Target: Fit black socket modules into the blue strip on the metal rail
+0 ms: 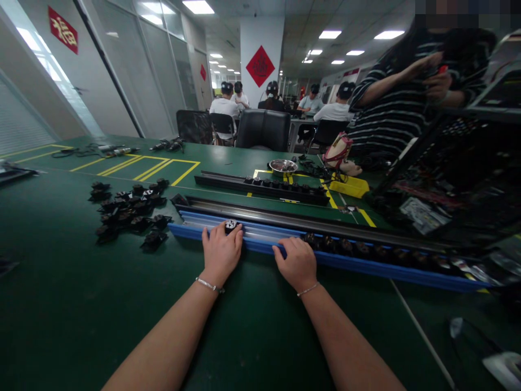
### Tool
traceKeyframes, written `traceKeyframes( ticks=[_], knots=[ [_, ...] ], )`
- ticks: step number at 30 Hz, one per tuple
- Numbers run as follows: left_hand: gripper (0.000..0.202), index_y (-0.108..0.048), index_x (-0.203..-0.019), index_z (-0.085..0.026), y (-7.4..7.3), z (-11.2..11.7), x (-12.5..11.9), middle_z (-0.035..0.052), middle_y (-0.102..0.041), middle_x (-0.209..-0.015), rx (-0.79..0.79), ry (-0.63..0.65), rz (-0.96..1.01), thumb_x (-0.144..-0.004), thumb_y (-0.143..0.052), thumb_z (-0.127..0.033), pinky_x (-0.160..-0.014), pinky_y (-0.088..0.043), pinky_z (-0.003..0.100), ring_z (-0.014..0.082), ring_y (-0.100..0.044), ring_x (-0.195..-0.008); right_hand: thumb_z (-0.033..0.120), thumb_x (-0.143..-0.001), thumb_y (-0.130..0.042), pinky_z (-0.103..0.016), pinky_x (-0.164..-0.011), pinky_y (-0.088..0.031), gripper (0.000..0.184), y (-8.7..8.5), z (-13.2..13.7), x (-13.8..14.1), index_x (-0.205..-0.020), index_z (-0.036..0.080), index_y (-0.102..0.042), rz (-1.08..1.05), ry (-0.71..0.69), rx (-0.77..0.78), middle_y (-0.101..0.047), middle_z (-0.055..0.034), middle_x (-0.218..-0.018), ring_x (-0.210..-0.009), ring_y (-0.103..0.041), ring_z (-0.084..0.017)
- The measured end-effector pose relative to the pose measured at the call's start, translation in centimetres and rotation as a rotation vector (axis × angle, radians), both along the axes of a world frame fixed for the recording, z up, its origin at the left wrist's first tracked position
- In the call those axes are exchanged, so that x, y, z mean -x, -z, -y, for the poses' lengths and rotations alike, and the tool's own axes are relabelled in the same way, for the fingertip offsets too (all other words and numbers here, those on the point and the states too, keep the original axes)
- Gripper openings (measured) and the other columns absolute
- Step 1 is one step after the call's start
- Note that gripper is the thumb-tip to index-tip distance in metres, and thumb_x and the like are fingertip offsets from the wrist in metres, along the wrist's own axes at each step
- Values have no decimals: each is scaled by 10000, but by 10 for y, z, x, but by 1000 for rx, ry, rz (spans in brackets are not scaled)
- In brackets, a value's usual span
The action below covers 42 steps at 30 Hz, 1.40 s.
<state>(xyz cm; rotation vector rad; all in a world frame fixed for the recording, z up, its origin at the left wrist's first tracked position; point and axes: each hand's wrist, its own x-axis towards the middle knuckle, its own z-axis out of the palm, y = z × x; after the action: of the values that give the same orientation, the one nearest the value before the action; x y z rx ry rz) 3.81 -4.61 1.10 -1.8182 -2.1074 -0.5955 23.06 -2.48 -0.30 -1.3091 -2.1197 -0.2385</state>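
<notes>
A long blue channel [260,245] lies across the green table in front of me, slanting down to the right. My left hand [223,247] is closed around a small black part with a silvery top [231,224], set in the channel's left portion. My right hand [297,260] rests on the channel's near edge, fingers bent over it, beside a row of small black parts [345,247] that runs along the channel to the right. Its fingertips are partly hidden, so what they hold, if anything, does not show. Both wrists wear bracelets.
Loose black parts [130,209] lie in a cluster on the left. Behind the blue channel are a black rail [285,214] and a shorter one [228,184] bearing parts. Farther back stand a metal bowl [283,166] and a yellow tray [350,186]. A person in stripes stands at right.
</notes>
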Motion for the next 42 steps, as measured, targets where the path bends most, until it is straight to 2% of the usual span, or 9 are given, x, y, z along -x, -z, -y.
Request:
traceKeyframes(
  ticks=[13,16,21,36,42],
  knots=[
    [403,-600,-1180,-318,2,-4,6,126,-558,-1223,11,-25,-1,-912,-303,-373,-987,-277,595,284,-515,-1088,298,-855,-489,-308,-692,-314,180,6,-1,3,-785,179,-604,19,11,-85,-604,-53,-770,-754,-494,-185],
    [416,-594,-1189,-306,2,-3,10,131,-561,-1218,10,-13,-12,-916,-286,-371,-985,-296,570,278,-518,-1093,300,-853,-488,-306,-694,-313,180,6,-1,3,-786,178,-603,19,14,-99,-603,-51,-773,-752,-489,-183],
    [430,-590,-1200,-287,0,-2,30,139,-559,-1219,15,-32,-43,-914,-281,-377,-982,-317,521,273,-526,-1086,304,-848,-494,-308,-697,-319,176,8,-2,2,-804,176,-606,14,12,-100,-604,-51,-779,-761,-497,-183],
    [438,-591,-1202,-295,0,-4,74,138,-556,-1214,20,12,-74,-914,-273,-384,-969,-309,507,282,-531,-1058,342,-888,-435,-304,-713,-302,239,9,-1,4,-834,173,-594,100,46,-95,-597,-52,-792,-768,-483,-182],
    [439,-604,-1186,-291,1,-4,100,142,-562,-1197,16,-42,-79,-912,-272,-376,-960,-308,512,284,-531,-1037,355,-898,-415,-307,-718,-292,262,10,0,5,-839,170,-591,120,56,-79,-598,-58,-807,-778,-476,-187]
  ],
)
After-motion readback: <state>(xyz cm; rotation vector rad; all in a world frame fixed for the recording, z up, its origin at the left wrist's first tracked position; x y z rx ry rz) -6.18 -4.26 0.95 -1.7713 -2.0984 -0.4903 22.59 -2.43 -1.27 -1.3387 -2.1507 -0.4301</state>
